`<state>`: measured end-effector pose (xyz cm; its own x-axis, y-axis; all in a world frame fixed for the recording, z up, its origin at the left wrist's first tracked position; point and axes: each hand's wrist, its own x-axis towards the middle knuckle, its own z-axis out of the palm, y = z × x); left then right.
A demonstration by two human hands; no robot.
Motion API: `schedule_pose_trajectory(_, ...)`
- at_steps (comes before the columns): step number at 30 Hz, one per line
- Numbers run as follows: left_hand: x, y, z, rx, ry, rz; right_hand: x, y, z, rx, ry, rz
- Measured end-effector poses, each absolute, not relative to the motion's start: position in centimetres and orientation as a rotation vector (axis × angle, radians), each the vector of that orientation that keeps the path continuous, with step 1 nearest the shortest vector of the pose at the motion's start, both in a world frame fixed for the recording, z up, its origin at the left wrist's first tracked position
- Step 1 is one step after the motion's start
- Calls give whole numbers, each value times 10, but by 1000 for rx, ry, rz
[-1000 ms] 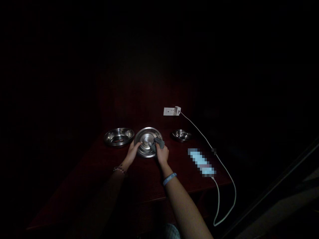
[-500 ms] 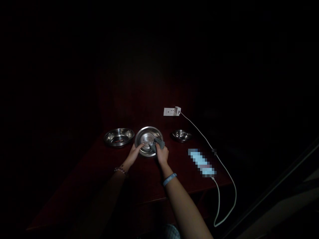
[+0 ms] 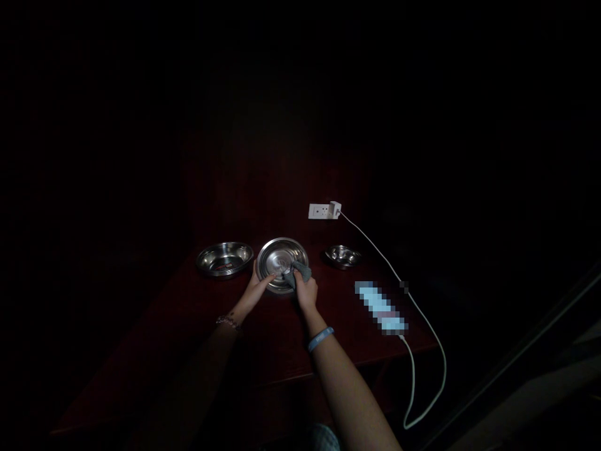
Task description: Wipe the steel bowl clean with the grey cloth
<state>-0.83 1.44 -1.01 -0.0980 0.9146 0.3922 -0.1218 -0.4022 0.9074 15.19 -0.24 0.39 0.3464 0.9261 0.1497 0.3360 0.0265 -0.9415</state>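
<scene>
A shiny steel bowl (image 3: 277, 255) is tilted toward me above the dark red table (image 3: 263, 351). My left hand (image 3: 253, 291) grips its lower left rim, thumb over the inside and fingers behind. A grey-green cloth (image 3: 303, 272) is bunched in my right hand (image 3: 307, 291), which presses it against the bowl's lower right inner side. The right fingers are partly hidden by the cloth and the bowl. To the left stands a larger steel basin or stack of basins (image 3: 225, 257); to the right sits a smaller steel bowl (image 3: 342, 255).
On the right of the table lies a blurred-out bright device, likely a phone (image 3: 380, 307). Its white cable (image 3: 444, 363) loops past the table edge up to a charger (image 3: 334, 210) in the wall socket (image 3: 318, 212). The surroundings are very dark.
The held bowl has shifted very slightly right and tilted a little, with my left hand moving along. The cloth in my right hand has moved slightly to the right. Everything else stays put.
</scene>
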Motion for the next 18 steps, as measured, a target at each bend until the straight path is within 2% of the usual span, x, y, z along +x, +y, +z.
schedule_pose_trajectory(18,-5,9,1,1206,1088,1593,150,-4,3,-1558,-1281,679)
